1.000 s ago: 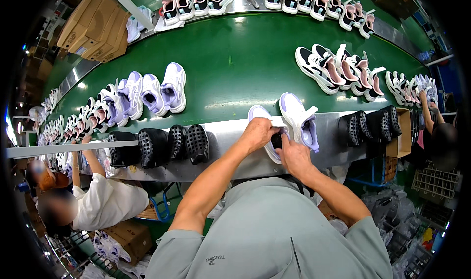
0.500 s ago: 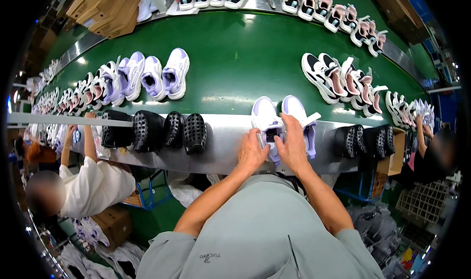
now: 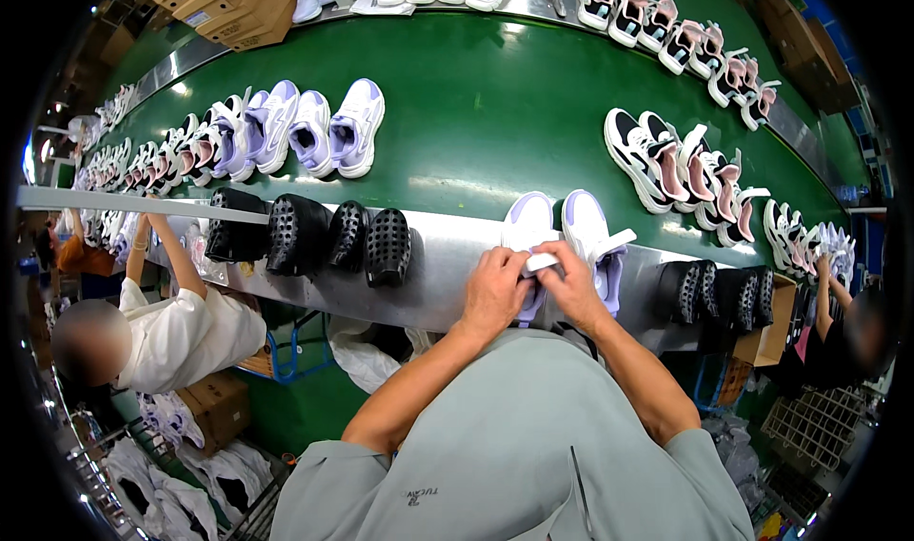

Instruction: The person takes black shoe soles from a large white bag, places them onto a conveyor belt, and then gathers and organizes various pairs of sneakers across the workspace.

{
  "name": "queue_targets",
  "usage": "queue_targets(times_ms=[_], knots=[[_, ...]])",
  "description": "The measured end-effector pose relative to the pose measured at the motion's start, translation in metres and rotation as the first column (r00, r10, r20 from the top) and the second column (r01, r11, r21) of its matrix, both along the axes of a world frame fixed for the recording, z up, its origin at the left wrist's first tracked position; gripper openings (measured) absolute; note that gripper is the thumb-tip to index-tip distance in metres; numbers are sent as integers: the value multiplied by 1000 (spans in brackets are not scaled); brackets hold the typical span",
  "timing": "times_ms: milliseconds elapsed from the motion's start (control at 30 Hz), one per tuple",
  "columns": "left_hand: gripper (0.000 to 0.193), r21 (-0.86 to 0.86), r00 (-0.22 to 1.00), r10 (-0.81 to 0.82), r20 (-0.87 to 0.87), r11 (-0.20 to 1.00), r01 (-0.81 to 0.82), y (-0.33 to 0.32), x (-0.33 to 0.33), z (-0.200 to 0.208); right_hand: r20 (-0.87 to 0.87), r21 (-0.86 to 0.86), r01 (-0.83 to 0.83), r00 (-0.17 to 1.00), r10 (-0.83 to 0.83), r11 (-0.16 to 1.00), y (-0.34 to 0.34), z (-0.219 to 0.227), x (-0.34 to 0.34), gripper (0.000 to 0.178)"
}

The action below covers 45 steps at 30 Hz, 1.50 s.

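Observation:
Two white and lavender sneakers stand side by side on the metal ledge in front of me, toes pointing away. The left sneaker (image 3: 528,219) is between my hands, its opening largely covered by them. Its white strap (image 3: 543,259) is raised across the opening. My left hand (image 3: 493,295) has its fingers closed at the strap's left end. From the right, my right hand (image 3: 572,289) pinches the same strap with thumb and fingers. Close beside it, the right sneaker (image 3: 585,222) is untouched, its strap (image 3: 615,243) sticking out to the right.
Black studded shoe forms (image 3: 297,235) line the ledge at left, with more black forms (image 3: 684,292) at right. On the green belt (image 3: 476,94) stand lavender sneakers (image 3: 360,127) and black-and-white sneakers (image 3: 643,160). Co-workers are at both sides; a cardboard box (image 3: 764,327) is at right.
My hands have come from the sides of the left sneaker's opening to its strap, which now shows raised between my fingers. The whole view has shifted slightly.

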<state>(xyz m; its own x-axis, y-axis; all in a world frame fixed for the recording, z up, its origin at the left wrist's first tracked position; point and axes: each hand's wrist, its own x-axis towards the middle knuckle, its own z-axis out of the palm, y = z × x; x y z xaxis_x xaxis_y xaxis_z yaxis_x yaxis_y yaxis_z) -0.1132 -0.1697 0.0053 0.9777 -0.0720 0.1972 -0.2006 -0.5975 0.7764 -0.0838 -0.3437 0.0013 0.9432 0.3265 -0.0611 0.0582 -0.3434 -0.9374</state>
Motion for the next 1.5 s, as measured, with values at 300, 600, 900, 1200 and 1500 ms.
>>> queue_targets(times_ms=[300,600,900,1200,1500], knots=[[15,373,921,-337,195,894,248,9,5,4,-217,113,356,920,-327,928,-15,-21,-2,27],[12,515,783,-598,172,732,446,-1,19,-8,-294,60,336,906,-305,940,-5,-24,0,25],[15,411,915,-364,174,871,268,13,-9,-25,-262,111,162,956,-128,981,-23,-1,1,23],[47,349,766,232,-600,937,-10,6,-27,-25,-284,68,55,958,-34,996,-29,17,-9,21],[52,323,849,85,-521,941,104,23,-33,1,-399,73,-220,888,230,973,-34,51,-6,16]])
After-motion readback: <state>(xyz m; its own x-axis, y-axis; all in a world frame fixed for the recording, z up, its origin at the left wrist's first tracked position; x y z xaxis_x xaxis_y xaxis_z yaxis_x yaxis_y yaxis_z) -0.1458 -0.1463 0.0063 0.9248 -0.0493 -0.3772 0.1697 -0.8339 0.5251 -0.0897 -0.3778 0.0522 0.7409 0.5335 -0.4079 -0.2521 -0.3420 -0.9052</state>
